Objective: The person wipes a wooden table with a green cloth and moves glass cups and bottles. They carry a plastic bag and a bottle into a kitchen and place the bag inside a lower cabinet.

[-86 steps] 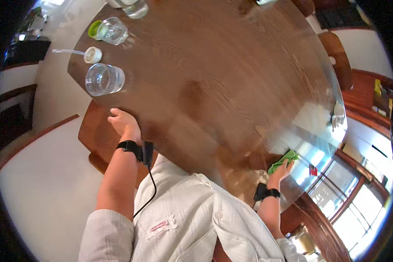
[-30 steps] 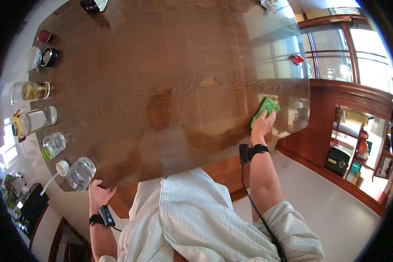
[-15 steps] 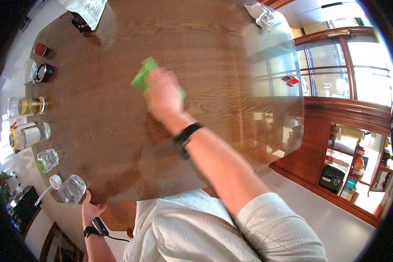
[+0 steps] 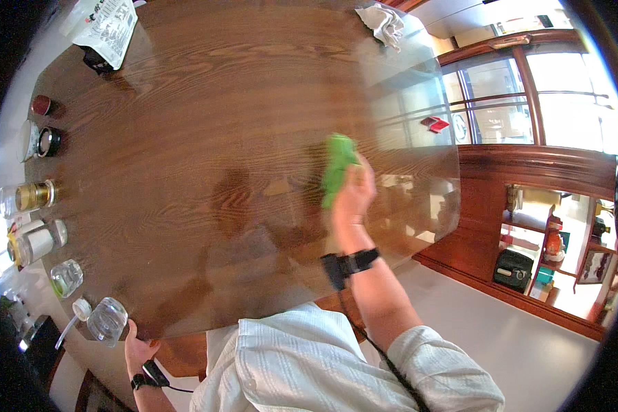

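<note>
My right hand (image 4: 356, 196) presses a folded green cloth (image 4: 338, 168) on the brown wood-grain table (image 4: 206, 123), right of its middle. The cloth lies under and ahead of my fingers, slightly blurred by motion. At the near left corner, my left hand (image 4: 140, 350) grips the table edge, thumb on top and fingers partly hidden below. A clear rounded bottle (image 4: 108, 321) stands close to that thumb. Beside it is a white pump top (image 4: 82, 310) with a thin tube or spout.
Along the left edge stand a clear jar (image 4: 66, 278), a labelled jar (image 4: 38, 244), a glass of amber contents (image 4: 34, 196), a black-rimmed cup (image 4: 49, 142) and a dark red lid (image 4: 41, 105). A white bag (image 4: 110, 31), a crumpled pale cloth (image 4: 383, 26) and a red packet (image 4: 435, 124) lie farther off.
My right hand has swept the green cloth across the table to the right and nearer to me. My left hand stays at the corner; the whole view has shifted slightly.
</note>
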`<state>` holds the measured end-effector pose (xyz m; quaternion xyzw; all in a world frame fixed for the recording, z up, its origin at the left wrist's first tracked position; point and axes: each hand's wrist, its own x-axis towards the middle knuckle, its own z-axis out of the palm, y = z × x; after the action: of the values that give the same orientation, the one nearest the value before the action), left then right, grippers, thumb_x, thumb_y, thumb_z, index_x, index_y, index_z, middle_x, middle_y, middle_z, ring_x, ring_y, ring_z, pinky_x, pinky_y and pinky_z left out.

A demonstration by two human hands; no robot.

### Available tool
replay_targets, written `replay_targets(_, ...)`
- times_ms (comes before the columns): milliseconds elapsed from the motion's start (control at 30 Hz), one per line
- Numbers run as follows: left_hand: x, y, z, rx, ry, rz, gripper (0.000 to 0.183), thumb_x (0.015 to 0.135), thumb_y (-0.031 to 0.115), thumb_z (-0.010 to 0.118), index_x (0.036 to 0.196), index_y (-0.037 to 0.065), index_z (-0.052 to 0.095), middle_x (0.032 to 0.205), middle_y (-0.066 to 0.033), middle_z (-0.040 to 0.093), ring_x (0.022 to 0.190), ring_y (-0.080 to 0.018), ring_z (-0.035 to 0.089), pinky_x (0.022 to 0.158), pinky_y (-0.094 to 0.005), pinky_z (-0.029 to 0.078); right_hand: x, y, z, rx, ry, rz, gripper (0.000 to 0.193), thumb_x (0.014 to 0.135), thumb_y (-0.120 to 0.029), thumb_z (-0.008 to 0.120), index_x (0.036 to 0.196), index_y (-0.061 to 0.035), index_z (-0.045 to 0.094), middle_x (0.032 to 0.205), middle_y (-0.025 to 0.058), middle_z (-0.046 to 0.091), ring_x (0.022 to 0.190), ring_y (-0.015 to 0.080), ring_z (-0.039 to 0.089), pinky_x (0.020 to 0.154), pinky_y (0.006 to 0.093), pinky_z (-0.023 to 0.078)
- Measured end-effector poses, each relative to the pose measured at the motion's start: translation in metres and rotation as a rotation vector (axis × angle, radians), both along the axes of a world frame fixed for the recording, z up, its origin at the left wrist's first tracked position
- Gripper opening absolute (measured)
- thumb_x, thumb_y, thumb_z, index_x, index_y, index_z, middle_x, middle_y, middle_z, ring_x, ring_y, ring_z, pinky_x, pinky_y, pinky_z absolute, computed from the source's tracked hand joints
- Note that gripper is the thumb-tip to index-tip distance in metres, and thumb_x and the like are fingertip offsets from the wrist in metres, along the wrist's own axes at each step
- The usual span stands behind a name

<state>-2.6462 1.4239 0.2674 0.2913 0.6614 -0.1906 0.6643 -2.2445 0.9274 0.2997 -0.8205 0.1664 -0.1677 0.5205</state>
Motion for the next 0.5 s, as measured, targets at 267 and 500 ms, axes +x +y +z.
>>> replay_targets(267,0.01,-0.01,0.005,-0.094,-0.099,0.082,0.069,0.09,0.057,0.061,0.135,0.007,0.045,0.129,-0.0073,0.053,0.112,-0.028,0.048,0.096,-0.0478,0.041,0.04,-0.159,-0.063,-0.753,0.328,-0.047,0.06,0.1,-0.036,0.048,0.147,-0.0009,0.035,0.154,0.0194,0.031,0.143,0.0351,0.028,0.116,0.0448,0.024)
replay_targets(500,0.021,-0.009,0.01,-0.168,-0.14,-0.003,0.065,0.094,0.055,0.055,0.139,0.008,0.045,0.135,-0.0101,0.052,0.116,-0.0322,0.054,0.094,-0.0511,0.045,0.212,-0.125,-0.06,-0.801,0.278,0.002,0.062,0.095,-0.039,0.053,0.142,-0.0003,0.042,0.151,0.0199,0.037,0.14,0.0341,0.033,0.116,0.0422,0.026)
